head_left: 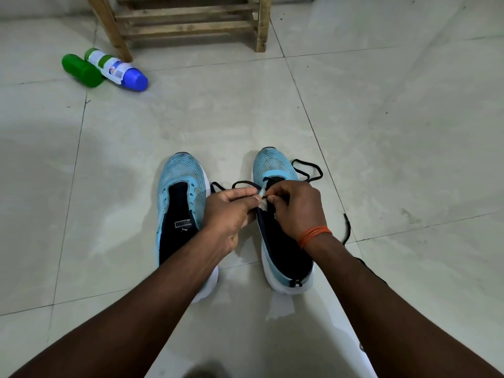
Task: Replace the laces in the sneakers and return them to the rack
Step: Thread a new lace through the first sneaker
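Both hands work at one sneaker's eyelets on the floor.
Head view: forearms reach in from 6 o'clock. Left hand (231, 211) fingers pinch the part-laced sneaker (272, 162) at its eyelet edge; right hand (294, 208) fingers pinch the black lace (347, 226). Two pale-blue, white-soled sneakers; the unlaced sneaker (180, 175) sits at 7 o'clock.

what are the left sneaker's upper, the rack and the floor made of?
Left sneaker upper: light-blue knit mesh, matte; ribbed weave shows.
Rack: bare wood, rough, visible grain.
Floor: glossy pale tile, probably ceramic; grout lines, reflections.
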